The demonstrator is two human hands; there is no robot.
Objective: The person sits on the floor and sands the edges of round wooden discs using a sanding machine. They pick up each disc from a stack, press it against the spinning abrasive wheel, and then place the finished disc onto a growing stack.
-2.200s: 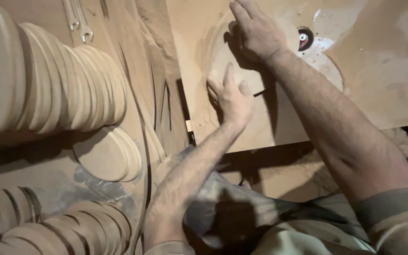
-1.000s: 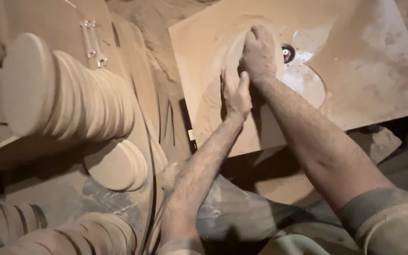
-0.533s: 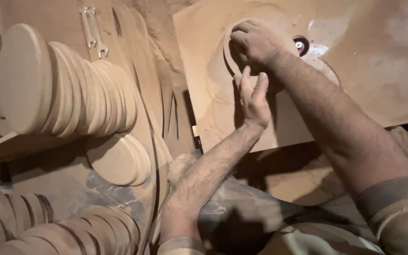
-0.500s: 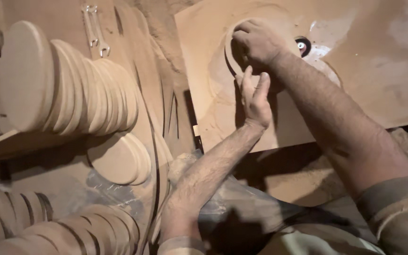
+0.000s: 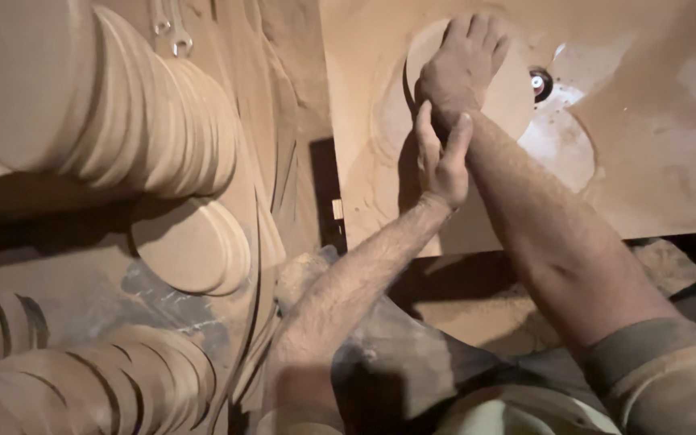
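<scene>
Dust coats everything in the head view: the right hand (image 5: 462,66) lies flat, fingers spread, pressing a round wooden disc (image 5: 499,90) on the counter (image 5: 670,153) beside a small cutter spindle (image 5: 539,82), seemingly shaping its edge. The left hand (image 5: 442,157), open and holding nothing, steadies the right wrist. Turning the disc evenly looks next.

Matt, dusty wooden disc (image 5: 501,89) on smooth board (image 5: 654,153).
</scene>
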